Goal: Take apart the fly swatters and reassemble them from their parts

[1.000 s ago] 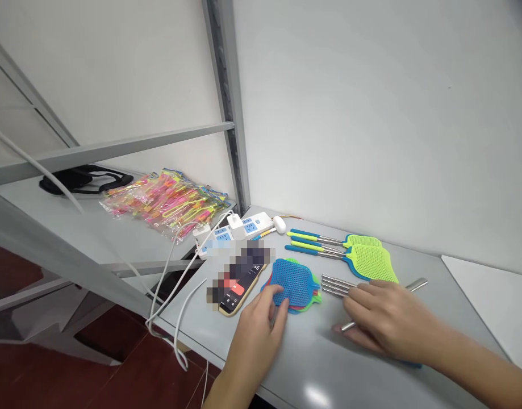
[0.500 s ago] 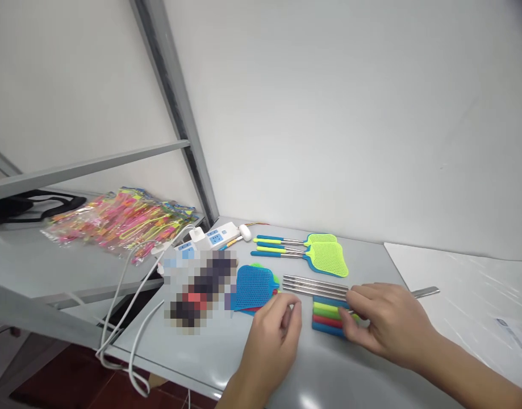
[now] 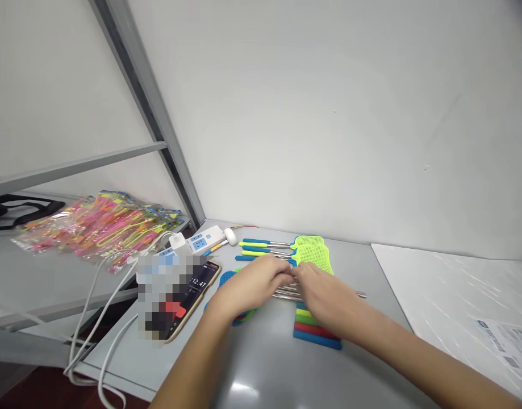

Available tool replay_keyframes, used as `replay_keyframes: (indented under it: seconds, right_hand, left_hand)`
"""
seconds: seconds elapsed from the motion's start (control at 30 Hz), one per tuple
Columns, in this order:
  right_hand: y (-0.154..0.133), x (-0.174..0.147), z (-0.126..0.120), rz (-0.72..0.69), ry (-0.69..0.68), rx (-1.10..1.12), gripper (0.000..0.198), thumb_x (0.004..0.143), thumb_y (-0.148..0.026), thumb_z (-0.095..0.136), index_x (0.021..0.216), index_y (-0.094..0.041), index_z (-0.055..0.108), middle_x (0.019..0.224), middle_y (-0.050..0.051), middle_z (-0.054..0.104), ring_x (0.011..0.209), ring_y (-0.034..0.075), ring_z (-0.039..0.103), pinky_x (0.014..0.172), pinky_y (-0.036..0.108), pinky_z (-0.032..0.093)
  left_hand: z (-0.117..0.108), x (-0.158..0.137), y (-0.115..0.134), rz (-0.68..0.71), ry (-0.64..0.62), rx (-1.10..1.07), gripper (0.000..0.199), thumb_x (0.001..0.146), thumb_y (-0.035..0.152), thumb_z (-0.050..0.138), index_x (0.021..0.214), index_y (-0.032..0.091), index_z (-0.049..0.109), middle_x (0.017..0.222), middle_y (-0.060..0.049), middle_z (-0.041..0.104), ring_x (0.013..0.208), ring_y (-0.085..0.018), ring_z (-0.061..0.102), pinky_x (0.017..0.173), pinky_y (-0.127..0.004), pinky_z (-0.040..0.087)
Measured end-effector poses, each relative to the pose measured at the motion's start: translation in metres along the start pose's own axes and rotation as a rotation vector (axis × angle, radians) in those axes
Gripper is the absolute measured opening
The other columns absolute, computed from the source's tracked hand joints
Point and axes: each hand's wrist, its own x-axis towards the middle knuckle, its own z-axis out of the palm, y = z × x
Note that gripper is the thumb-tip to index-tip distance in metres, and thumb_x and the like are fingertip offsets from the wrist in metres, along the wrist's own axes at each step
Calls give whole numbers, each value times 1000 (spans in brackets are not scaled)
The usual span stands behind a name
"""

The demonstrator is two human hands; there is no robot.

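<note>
My left hand (image 3: 261,281) and my right hand (image 3: 320,287) meet fingertip to fingertip over the table, fingers closed. Whatever sits between them is hidden. Beneath them lie several metal rods (image 3: 288,293), partly covered by the hands. One rod end (image 3: 361,294) shows to the right, past my right wrist. Coloured handle tubes (image 3: 317,335) in blue, red, green and yellow lie side by side below my right hand. Blue fly swatter heads (image 3: 227,277), with green and red ones under them, are largely covered by my left hand and forearm. Assembled fly swatters (image 3: 312,253) lie behind both hands.
A phone (image 3: 196,295), partly blurred out, lies to the left. Behind it are a power strip (image 3: 205,238) with white cables (image 3: 92,295) and a small white case (image 3: 230,236). Bagged colourful items (image 3: 103,227) fill the left shelf. A white wrapped board (image 3: 452,289) lies right.
My right hand has moved left and up from the handle tubes to meet my left hand, which has moved up over the rods. The view has shifted slightly.
</note>
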Motion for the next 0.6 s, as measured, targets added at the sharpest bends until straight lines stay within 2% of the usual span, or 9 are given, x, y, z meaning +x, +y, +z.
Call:
replay_keyframes:
  seconds: [0.1,0.17,0.23,0.43,0.6]
  right_hand:
    - [25,-1,-5,147,-70,196,18,97,-16,36,107,-20,50,97,6,61,82,18,56,67,29,43]
    - [41,-8,-5,275,-121,272,16,99,-25,37,104,-21,52,95,4,63,80,17,58,65,29,43]
    - [51,-17,-1,344,-144,310,15,99,-28,38,99,-22,53,93,3,64,79,17,58,64,29,43]
    - [59,-32,27,299,-119,342,16,98,-24,40,101,-22,55,98,5,63,88,20,57,76,33,45]
    - [60,-36,34,265,-103,311,17,98,-23,39,99,-21,56,95,6,61,88,20,55,77,35,44]
  left_hand:
    - [-7,8,-20,1,59,163,23,91,26,53,73,22,67,74,-4,64,84,-23,52,72,-30,36]
    - [-6,11,-34,3,58,251,24,92,30,55,75,22,70,79,-5,64,88,-23,48,76,-33,35]
    - [-2,11,-44,-18,46,331,23,91,32,57,77,23,72,86,-5,64,91,-23,46,79,-35,34]
    - [20,11,-49,-144,-29,568,13,84,28,68,73,24,73,103,-5,61,104,-27,42,77,-38,31]
    - [27,12,-48,-143,-37,665,15,86,25,65,73,23,72,111,-6,60,107,-29,42,77,-40,32]
